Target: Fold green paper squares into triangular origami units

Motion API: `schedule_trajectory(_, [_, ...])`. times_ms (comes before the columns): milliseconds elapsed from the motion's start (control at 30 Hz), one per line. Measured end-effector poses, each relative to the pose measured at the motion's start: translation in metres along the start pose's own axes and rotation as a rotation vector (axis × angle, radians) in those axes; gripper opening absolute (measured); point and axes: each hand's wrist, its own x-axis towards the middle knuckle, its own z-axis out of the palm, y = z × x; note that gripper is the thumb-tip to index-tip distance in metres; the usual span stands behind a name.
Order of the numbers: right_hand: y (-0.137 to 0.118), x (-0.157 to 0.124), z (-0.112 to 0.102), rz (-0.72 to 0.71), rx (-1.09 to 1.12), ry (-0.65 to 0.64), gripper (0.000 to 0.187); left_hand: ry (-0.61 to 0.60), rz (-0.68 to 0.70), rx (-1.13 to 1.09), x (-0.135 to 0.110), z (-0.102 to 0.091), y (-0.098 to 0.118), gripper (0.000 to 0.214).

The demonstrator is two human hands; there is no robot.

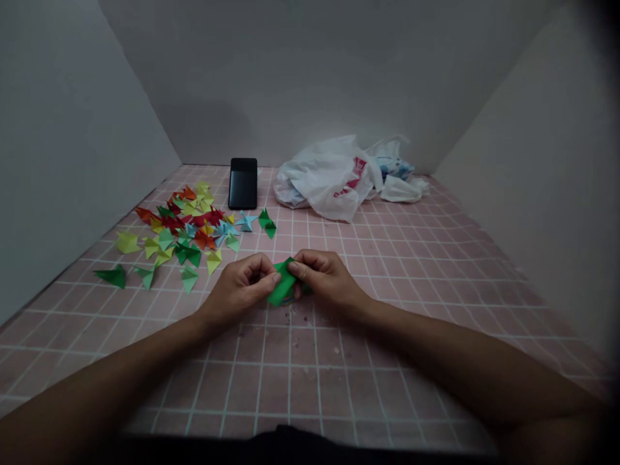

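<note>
My left hand (241, 290) and my right hand (324, 278) meet in the middle of the pink tiled surface (290, 394). Between their fingertips they pinch a folded piece of green origami paper (283, 282). A bit of other coloured paper shows under it, too small to name. Up and to the left lies a spread of several folded paper units (179, 229) in red, yellow, green, orange and light blue. The nearest, a pale yellow unit (214, 260), sits just beyond my left hand, apart from it.
A black smartphone (243, 183) lies face up at the back. To its right sits a crumpled white plastic bag (327, 179) with blue contents. Grey walls (82, 142) rise at the left, back and right. Small scraps dot the tiles near my hands.
</note>
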Motion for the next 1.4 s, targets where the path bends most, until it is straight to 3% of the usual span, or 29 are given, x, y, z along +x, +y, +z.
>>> schedule_trajectory(300, [0.002, 0.003, 0.003, 0.121, 0.232, -0.02, 0.038, 0.038, 0.019, -0.032, -0.001, 0.006, -0.002, 0.021])
schedule_trajectory(567, [0.002, 0.001, 0.003, 0.046, 0.143, 0.001, 0.039, -0.059, 0.102, 0.156, 0.001, 0.003, 0.0, 0.025])
schedule_trajectory(733, [0.004, 0.0, 0.006, 0.092, 0.23, -0.04, 0.034, 0.012, 0.085, 0.041, -0.005, 0.006, 0.0, 0.026])
schedule_trajectory(967, [0.001, -0.002, 0.004, 0.014, 0.078, 0.016, 0.04, 0.066, 0.037, -0.064, -0.007, 0.011, 0.005, 0.026])
schedule_trajectory(1133, [0.002, -0.001, 0.006, 0.094, 0.198, -0.106, 0.038, 0.132, 0.013, -0.14, -0.007, 0.011, 0.002, 0.025])
schedule_trajectory(1400, [0.005, 0.001, 0.002, 0.154, 0.244, -0.073, 0.037, 0.078, -0.051, -0.206, -0.003, 0.008, 0.001, 0.03])
